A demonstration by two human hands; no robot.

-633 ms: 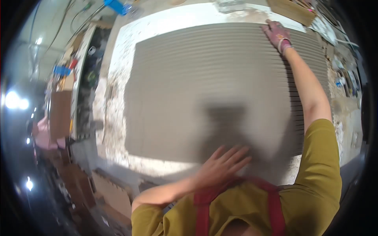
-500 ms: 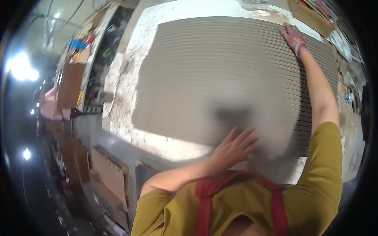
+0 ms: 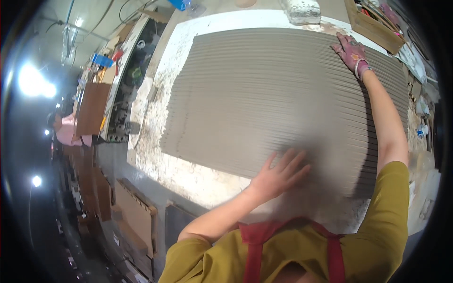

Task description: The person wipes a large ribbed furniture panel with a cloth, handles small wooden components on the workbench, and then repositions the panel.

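Note:
A large grey-brown sheet (image 3: pixel 245 85) with a surface of narrow parallel strips or grooves lies flat in front of me. Its material I cannot make out for sure. My right hand (image 3: pixel 351 53), in a pink glove with a flower print, rests on the sheet's far right edge with fingers stretched out. Close to my body, my bare left hand (image 3: pixel 279 175) is over the sheet's near edge, fingers spread and nothing held. A dark shadow lies beside it; whether it touches the surface I cannot tell.
A white, stained board (image 3: pixel 188 181) lies under the sheet. Beyond stand a whitish block (image 3: pixel 303 12) and a wooden tray (image 3: pixel 375 28) of tools. Left, a shelf (image 3: pixel 118 80) holds a blue bin (image 3: pixel 102 60); a person in pink (image 3: pixel 68 129) is behind it. Cardboard (image 3: pixel 134 214) stands lower left.
The view has shifted slightly, so the sheet sits lower in it. My left hand has moved a little forward over the sheet, while the right stays at the far right edge.

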